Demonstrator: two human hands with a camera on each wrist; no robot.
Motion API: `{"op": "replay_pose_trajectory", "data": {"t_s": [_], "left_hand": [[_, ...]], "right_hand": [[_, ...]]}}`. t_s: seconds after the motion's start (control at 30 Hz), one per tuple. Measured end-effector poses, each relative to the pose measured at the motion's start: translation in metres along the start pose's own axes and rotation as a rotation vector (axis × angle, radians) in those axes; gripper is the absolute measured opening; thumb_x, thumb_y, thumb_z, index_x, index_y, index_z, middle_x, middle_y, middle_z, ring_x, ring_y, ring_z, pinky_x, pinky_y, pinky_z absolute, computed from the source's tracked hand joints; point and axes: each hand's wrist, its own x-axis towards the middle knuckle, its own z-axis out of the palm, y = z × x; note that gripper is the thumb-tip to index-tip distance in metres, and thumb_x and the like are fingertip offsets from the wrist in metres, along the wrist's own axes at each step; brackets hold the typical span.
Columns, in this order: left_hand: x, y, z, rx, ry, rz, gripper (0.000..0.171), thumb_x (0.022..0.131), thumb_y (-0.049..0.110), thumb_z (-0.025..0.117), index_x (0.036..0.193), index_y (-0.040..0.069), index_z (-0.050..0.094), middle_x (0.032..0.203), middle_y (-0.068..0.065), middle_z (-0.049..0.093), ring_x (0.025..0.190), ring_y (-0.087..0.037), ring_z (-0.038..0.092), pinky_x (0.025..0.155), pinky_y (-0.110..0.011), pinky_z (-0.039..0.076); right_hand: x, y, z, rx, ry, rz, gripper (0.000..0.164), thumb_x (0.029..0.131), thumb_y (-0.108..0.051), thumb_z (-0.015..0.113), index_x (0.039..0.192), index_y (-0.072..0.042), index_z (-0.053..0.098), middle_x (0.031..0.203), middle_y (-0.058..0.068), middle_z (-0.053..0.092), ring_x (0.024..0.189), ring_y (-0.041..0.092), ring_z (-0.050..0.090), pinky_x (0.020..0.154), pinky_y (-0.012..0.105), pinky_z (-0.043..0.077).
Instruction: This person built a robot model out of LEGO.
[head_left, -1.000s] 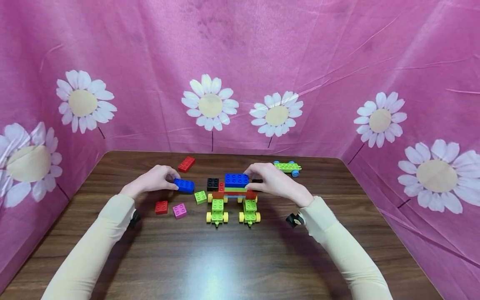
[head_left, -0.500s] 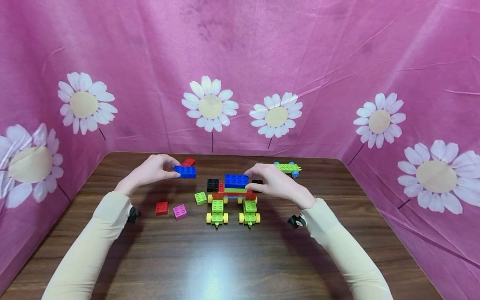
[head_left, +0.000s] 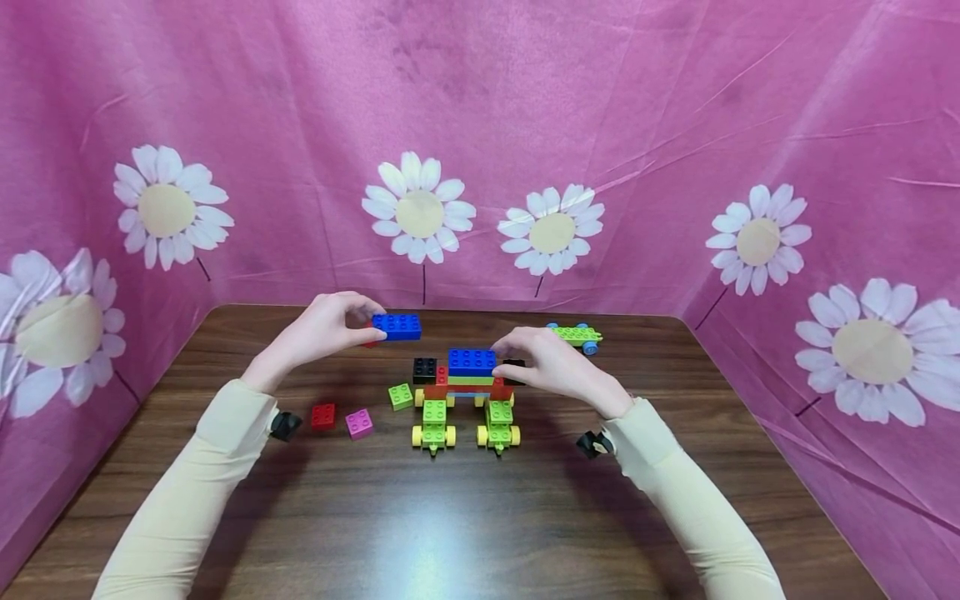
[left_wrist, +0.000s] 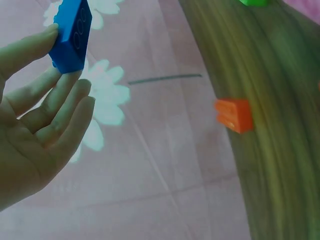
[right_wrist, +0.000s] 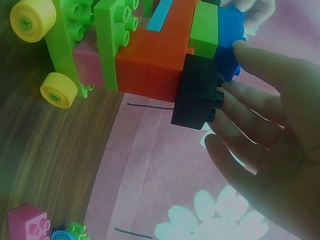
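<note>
My left hand (head_left: 318, 332) pinches a blue toy building brick (head_left: 401, 326) by its left end, between thumb and fingers. The left wrist view shows this blue brick (left_wrist: 73, 37) tilted, held up in the air. My right hand (head_left: 553, 367) grips the right end of another blue brick (head_left: 472, 361), which tops a built model on yellow wheels. In the right wrist view, the thumb lies against that blue brick (right_wrist: 229, 42), and the fingers reach behind a black brick (right_wrist: 195, 95). Green, red and light blue pieces make up the model's lower part.
Left of the model lie a green brick (head_left: 401, 396), a pink brick (head_left: 359, 423) and a red brick (head_left: 323, 416). Another red brick is mostly hidden behind my left hand. A green wheeled base (head_left: 576, 336) stands at the back right, before the pink flowered cloth (head_left: 480, 100).
My left hand has lifted its blue brick off the table, carrying it back and then rightward. The right hand has stayed at the model.
</note>
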Motion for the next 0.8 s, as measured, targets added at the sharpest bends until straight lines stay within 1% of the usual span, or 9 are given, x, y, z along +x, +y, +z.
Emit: {"op": "replay_pose_trajectory", "data": {"t_s": [0.1, 0.2, 0.43, 0.57, 0.67, 0.8], "left_hand": [[0.003, 0.011, 0.001, -0.023, -0.002, 0.003, 0.036, 0.085, 0.023, 0.078, 0.115, 0.005, 0.071, 0.106, -0.011, 0.074, 0.097, -0.024, 0.067, 0.086, -0.043, 0.054], [0.006, 0.022, 0.004, -0.053, -0.003, 0.013, 0.036, 0.085, 0.024, 0.079, 0.116, 0.007, 0.071, 0.106, -0.009, 0.074, 0.097, -0.023, 0.068, 0.087, -0.045, 0.054], [0.010, 0.039, 0.019, -0.101, -0.033, 0.099, 0.033, 0.085, 0.021, 0.079, 0.113, 0.007, 0.072, 0.106, -0.009, 0.074, 0.095, -0.022, 0.068, 0.089, -0.045, 0.056], [0.012, 0.047, 0.028, -0.139, -0.062, 0.123, 0.033, 0.085, 0.021, 0.079, 0.113, 0.006, 0.071, 0.107, -0.009, 0.073, 0.096, -0.022, 0.067, 0.091, -0.044, 0.056], [0.013, 0.051, 0.034, -0.163, -0.073, 0.126, 0.033, 0.084, 0.022, 0.079, 0.113, 0.007, 0.071, 0.106, -0.008, 0.073, 0.095, -0.021, 0.066, 0.091, -0.043, 0.056], [0.015, 0.055, 0.042, -0.177, -0.082, 0.107, 0.032, 0.086, 0.024, 0.078, 0.113, 0.008, 0.071, 0.107, -0.007, 0.073, 0.097, -0.020, 0.067, 0.092, -0.041, 0.056]], "right_hand": [[-0.001, 0.001, 0.001, 0.003, 0.007, 0.005, 0.024, 0.090, -0.028, 0.074, 0.107, -0.012, 0.072, 0.099, -0.001, 0.073, 0.087, 0.010, 0.068, 0.083, 0.031, 0.057], [-0.002, 0.003, 0.002, 0.000, 0.011, 0.007, 0.024, 0.090, -0.028, 0.073, 0.107, -0.012, 0.072, 0.099, -0.001, 0.073, 0.087, 0.010, 0.068, 0.082, 0.031, 0.057], [-0.001, 0.001, 0.002, -0.001, 0.011, 0.001, 0.022, 0.090, -0.028, 0.073, 0.106, -0.012, 0.072, 0.098, 0.001, 0.074, 0.087, 0.012, 0.069, 0.081, 0.031, 0.058], [-0.001, 0.001, 0.001, -0.004, 0.011, 0.007, 0.022, 0.090, -0.027, 0.073, 0.106, -0.012, 0.072, 0.099, 0.003, 0.074, 0.088, 0.012, 0.069, 0.082, 0.031, 0.058], [0.000, 0.000, 0.001, -0.001, 0.007, 0.015, 0.024, 0.090, -0.028, 0.073, 0.107, -0.012, 0.073, 0.101, 0.003, 0.075, 0.087, 0.012, 0.069, 0.081, 0.031, 0.058], [0.000, 0.000, 0.001, -0.004, 0.005, 0.019, 0.025, 0.090, -0.029, 0.073, 0.107, -0.012, 0.073, 0.100, 0.003, 0.075, 0.086, 0.011, 0.068, 0.080, 0.030, 0.058]]}}
